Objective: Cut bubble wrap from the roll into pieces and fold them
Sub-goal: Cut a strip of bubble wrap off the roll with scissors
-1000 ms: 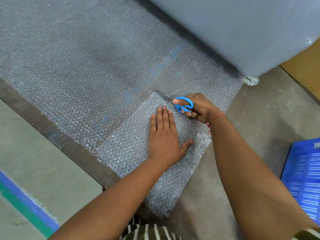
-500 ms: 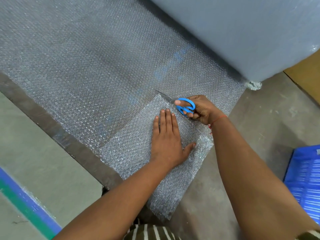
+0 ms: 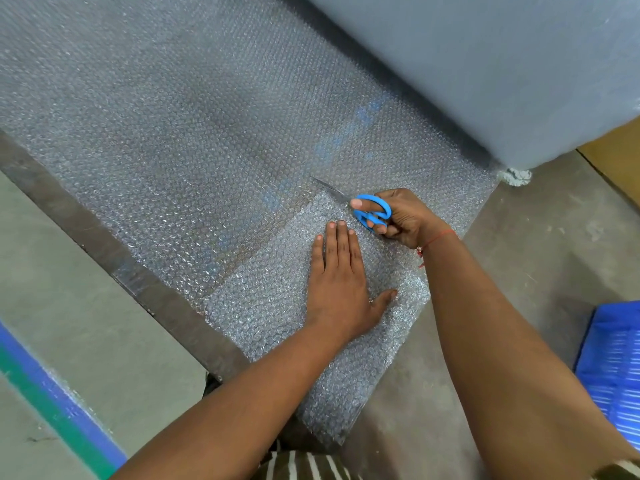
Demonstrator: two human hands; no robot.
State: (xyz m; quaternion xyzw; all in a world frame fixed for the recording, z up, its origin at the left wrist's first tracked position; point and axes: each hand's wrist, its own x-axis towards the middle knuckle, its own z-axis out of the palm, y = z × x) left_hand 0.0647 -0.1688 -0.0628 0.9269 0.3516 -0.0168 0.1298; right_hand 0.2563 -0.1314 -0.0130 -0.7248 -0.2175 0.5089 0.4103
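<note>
- A grey concrete floor [image 3: 526, 271], scuffed and stained.
- A dark metal strip [image 3: 114, 258] runs diagonally across it.
- Blue and green painted floor stripes [image 3: 52, 407] at lower left.
- A blue plastic crate [image 3: 613, 368] at right.
- A brown cardboard surface [image 3: 616, 157] at the right edge.

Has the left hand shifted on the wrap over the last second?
No. The left hand lies flat on the folded piece, fingertips as near the scissors as before. The small shift in the picture matches the roll: camera motion.
</note>
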